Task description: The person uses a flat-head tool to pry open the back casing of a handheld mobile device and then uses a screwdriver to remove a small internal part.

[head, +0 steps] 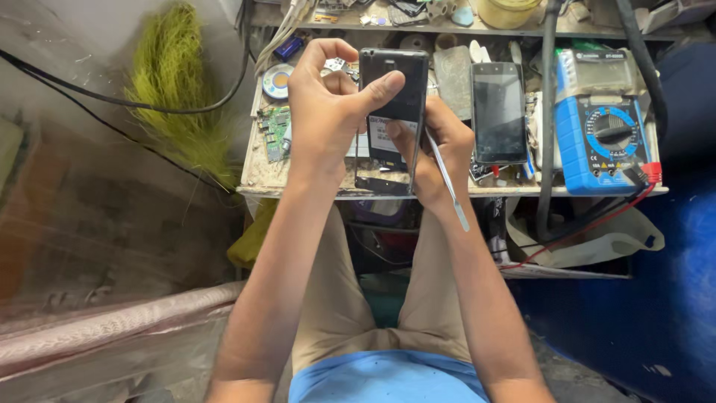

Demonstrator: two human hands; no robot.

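Workbench (298, 179) clutter fills the far side of the view, a narrow, dusty shelf standing above the person's knees. On its right end lies a blue multimeter (603, 134) with red and black leads trailing off the edge. Next to it, towards the middle, a dark phone (498, 112) lies face up on the bench. A green circuit board (274, 128) sits at the left end, beside a small round tin (277, 80).

Above the bench edge, both hands grip an opened black phone (391, 112), held upright with its inner side and a pale label showing. The left hand (328, 112) wraps around its left edge, thumb pressed across the upper part. The right hand (440, 153) closes on the lower right edge and also pinches metal tweezers (447, 179), which slant down past the wrist.
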